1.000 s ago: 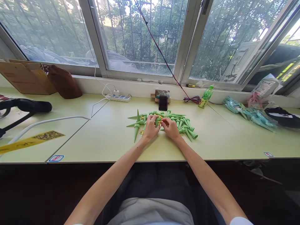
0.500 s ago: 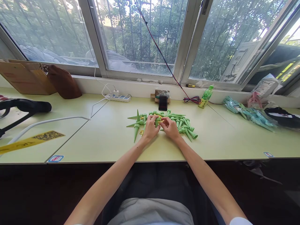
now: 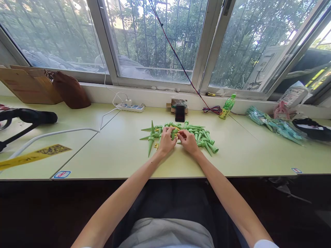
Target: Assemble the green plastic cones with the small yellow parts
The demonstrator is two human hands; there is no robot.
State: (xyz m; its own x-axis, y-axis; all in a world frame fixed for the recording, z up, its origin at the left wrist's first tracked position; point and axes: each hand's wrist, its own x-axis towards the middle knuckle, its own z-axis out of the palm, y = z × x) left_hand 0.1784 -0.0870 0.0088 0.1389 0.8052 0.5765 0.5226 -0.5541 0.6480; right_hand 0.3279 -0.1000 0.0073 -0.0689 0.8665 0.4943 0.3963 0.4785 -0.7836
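Clock directions are read from the 2 hands, with 12 o'clock toward the window. The left hand (image 3: 167,141) is curled nearly closed, gripping a green spike (image 3: 173,134) between thumb and fingers. The right hand (image 3: 188,140) is pinched at thumb and forefinger on a small yellow piece (image 3: 177,135) at the spike's 3 o'clock side; the fingertips hide most of this part. Loose spikes (image 3: 150,146) lie at 9 o'clock, beside a yellow fitting (image 3: 156,146); a larger spike pile (image 3: 207,143) extends from 12 to 3 o'clock. Markings: a yellow tag (image 3: 38,155) at 9 o'clock carries a QR code and dark inverted lettering, not reliably legible. 2 blue-bordered stickers bear red marks, unreadable: the left sticker (image 3: 62,174) between 8 and 9 o'clock, the right sticker (image 3: 296,170) between 3 and 4, both near the table (image 3: 248,158) edge. At 2 o'clock, a bottle (image 3: 227,107) has a green-and-yellow label; its print is too small to read. A black phone (image 3: 180,113) stands at 12 o'clock, and a white power strip (image 3: 131,107) lies at 10.
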